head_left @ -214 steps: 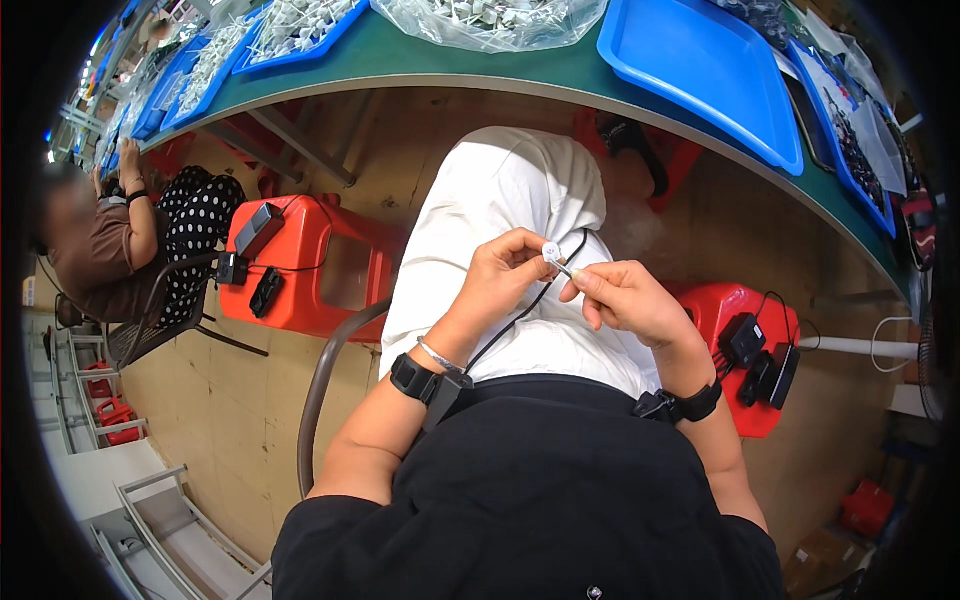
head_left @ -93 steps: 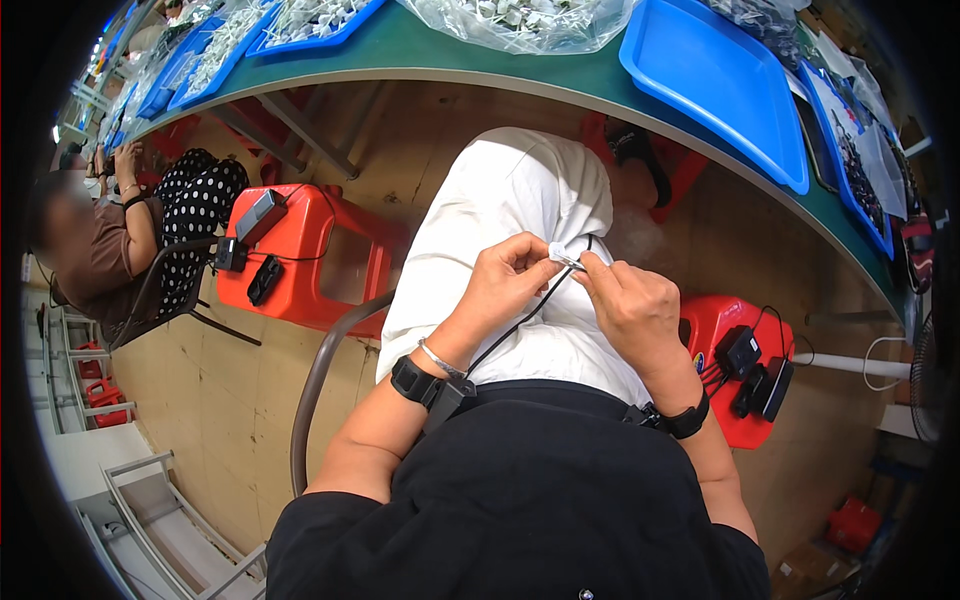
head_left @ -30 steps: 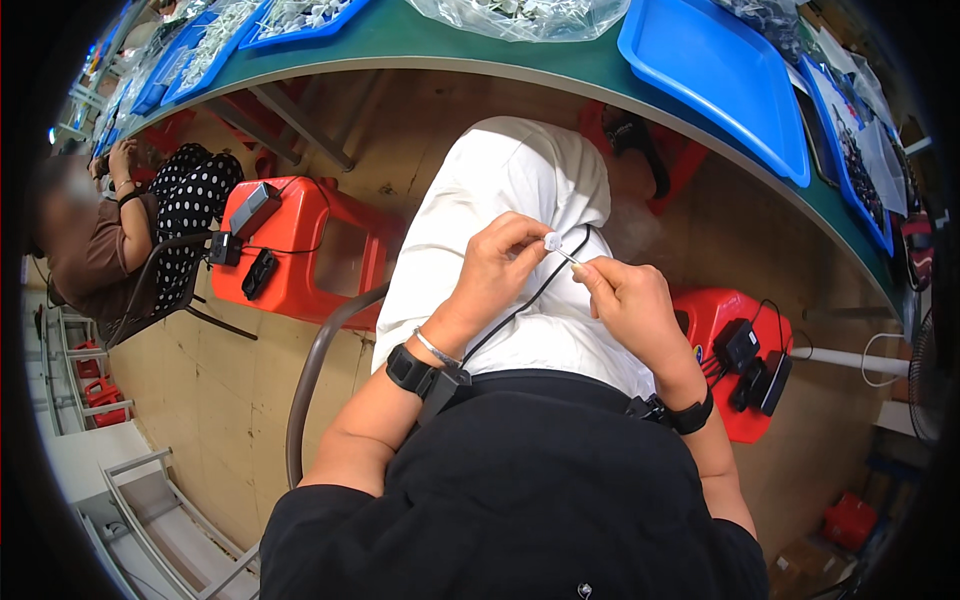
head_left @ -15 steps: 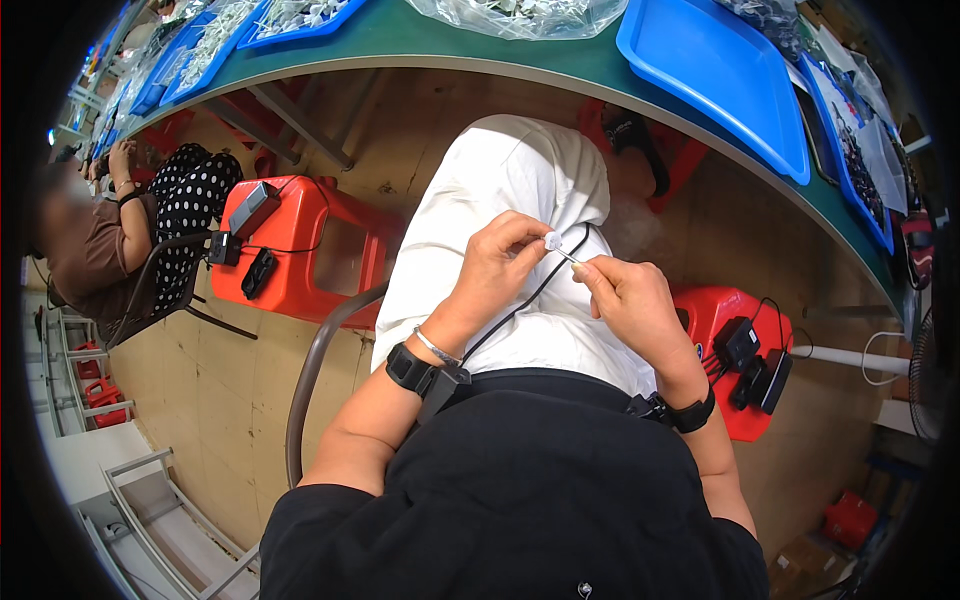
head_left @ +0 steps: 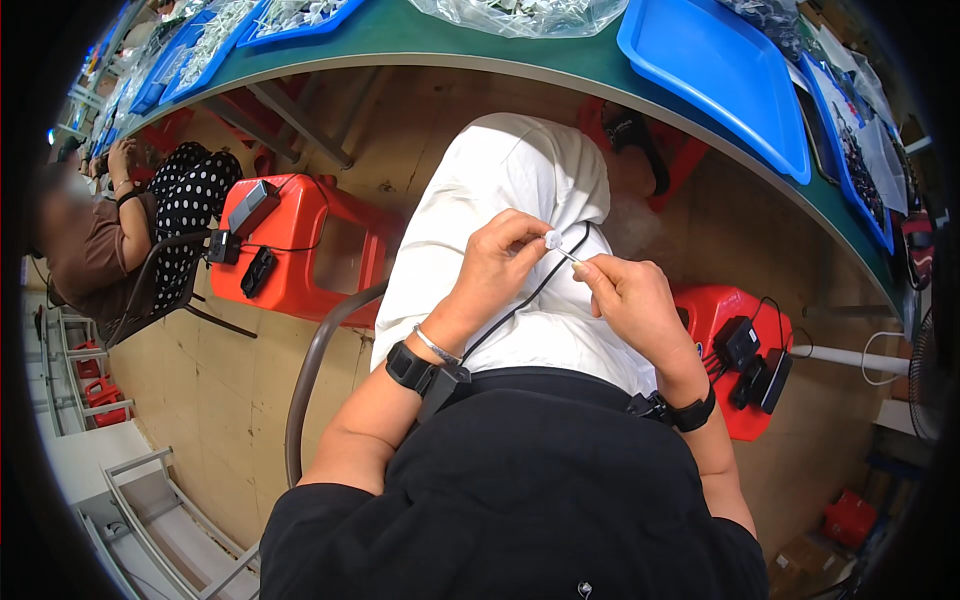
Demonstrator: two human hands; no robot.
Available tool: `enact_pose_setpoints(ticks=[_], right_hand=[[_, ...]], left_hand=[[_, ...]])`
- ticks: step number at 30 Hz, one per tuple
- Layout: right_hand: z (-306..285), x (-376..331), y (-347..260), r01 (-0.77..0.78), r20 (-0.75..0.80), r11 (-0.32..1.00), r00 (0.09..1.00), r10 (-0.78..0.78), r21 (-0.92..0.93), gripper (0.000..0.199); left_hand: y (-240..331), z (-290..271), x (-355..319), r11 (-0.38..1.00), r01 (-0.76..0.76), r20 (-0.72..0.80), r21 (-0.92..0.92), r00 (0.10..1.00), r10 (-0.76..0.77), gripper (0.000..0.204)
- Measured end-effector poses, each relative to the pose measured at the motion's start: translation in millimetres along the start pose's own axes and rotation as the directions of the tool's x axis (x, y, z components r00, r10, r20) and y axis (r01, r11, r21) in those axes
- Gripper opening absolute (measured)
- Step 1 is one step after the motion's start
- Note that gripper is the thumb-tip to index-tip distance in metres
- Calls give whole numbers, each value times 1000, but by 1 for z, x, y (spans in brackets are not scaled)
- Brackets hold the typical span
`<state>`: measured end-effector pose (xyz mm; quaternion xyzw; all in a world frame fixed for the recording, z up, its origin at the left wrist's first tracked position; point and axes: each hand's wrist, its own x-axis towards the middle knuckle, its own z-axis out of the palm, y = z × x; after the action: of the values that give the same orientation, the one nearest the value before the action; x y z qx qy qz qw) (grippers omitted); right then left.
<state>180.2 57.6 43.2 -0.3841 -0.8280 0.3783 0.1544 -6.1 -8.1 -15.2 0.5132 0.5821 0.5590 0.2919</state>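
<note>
Above my lap, my left hand point(head_left: 497, 262) pinches a small white plastic piece point(head_left: 552, 240) between thumb and fingertips. My right hand point(head_left: 630, 300) is closed on a thin metal rod point(head_left: 567, 255), whose far end meets the white piece. Whether the rod sits inside the piece or only touches it, I cannot tell. The rod's near end is hidden in my right fingers. A black cord point(head_left: 530, 300) runs across the white trousers point(head_left: 500, 180) beneath my hands.
Ahead curves a green table point(head_left: 400, 40) bearing a blue tray point(head_left: 715, 75), a clear bag of small pale parts point(head_left: 520, 15) and more filled trays. Red stools point(head_left: 270, 270) with black devices stand at both sides. A seated person point(head_left: 110, 240) works at far left.
</note>
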Motion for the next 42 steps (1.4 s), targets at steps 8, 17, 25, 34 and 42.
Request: enact_pose_setpoints(ticks=[8, 17, 25, 34, 42], right_hand=[[-3, 1, 1, 41, 10, 999, 999, -40, -19, 28], [-5, 3, 1, 241, -102, 965, 963, -251, -105, 23], [5, 9, 10, 455, -234, 833, 813, -533, -316, 15], [1, 1, 1, 415, -156, 842, 859, -487, -345, 20], [-5, 0, -3, 362, -186, 831, 863, -470, -423, 21]], left_hand=[[2, 0, 1, 1000, 18, 11, 1, 1000, -18, 7], [6, -3, 2, 1000, 3, 60, 2, 998, -3, 8], [10, -3, 0, 934, 230, 140, -272, 970, -198, 9], [6, -3, -2, 970, 158, 50, -187, 987, -151, 10], [8, -3, -1, 955, 212, 80, -208, 977, -199, 9]])
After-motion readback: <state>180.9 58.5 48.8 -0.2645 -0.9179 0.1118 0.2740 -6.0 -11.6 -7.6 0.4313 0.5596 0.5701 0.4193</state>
